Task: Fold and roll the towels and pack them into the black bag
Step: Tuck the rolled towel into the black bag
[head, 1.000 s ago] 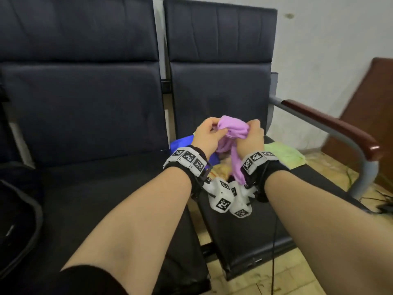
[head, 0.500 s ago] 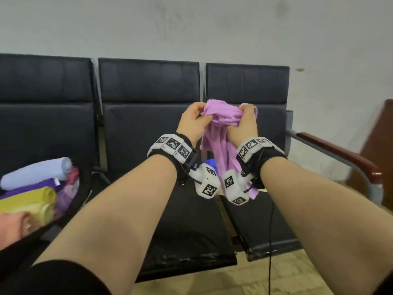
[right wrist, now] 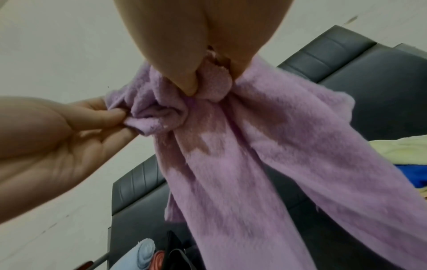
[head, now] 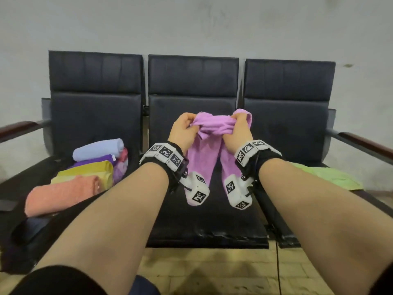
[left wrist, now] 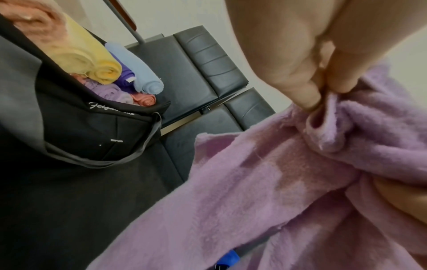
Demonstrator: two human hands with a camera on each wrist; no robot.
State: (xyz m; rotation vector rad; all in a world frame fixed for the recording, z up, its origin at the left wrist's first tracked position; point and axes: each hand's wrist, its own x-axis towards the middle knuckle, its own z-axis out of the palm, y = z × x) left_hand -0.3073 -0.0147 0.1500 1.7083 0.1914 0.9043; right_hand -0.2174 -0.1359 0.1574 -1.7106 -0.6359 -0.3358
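Towel (head: 212,133), pink and bunched a second ago, now stretches between left hand (head: 182,133) and right hand (head: 238,130), both pinching its top edge; folding can begin.

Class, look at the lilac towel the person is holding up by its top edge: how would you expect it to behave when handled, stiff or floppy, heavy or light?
Probably floppy: the lilac towel bunches between the left hand and right hand and hangs limp. Likely light, since fingertip pinches hold it. Its fluffy pile suggests it won't slip.
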